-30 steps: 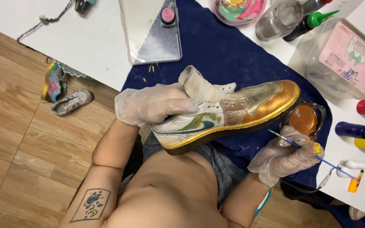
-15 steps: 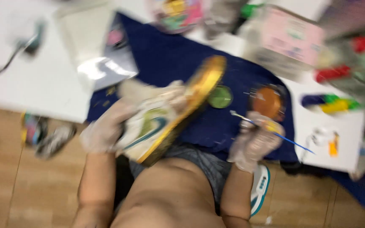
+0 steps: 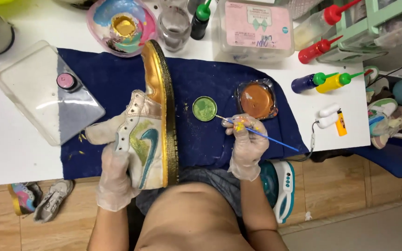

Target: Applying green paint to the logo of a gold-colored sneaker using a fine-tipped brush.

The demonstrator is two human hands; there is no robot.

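Two gloved hands working: left hand [image 3: 116, 179] is gripping the sneaker [image 3: 152, 121] at its heel end, long axis pointing away from the body; right hand [image 3: 246, 142], just right of the sneaker, is pinching a paintbrush [image 3: 261, 135], tip touching the green paint pot [image 3: 204, 108].

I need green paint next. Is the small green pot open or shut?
Open: the small green pot shows bare paint, and the brush tip reaches its rim.
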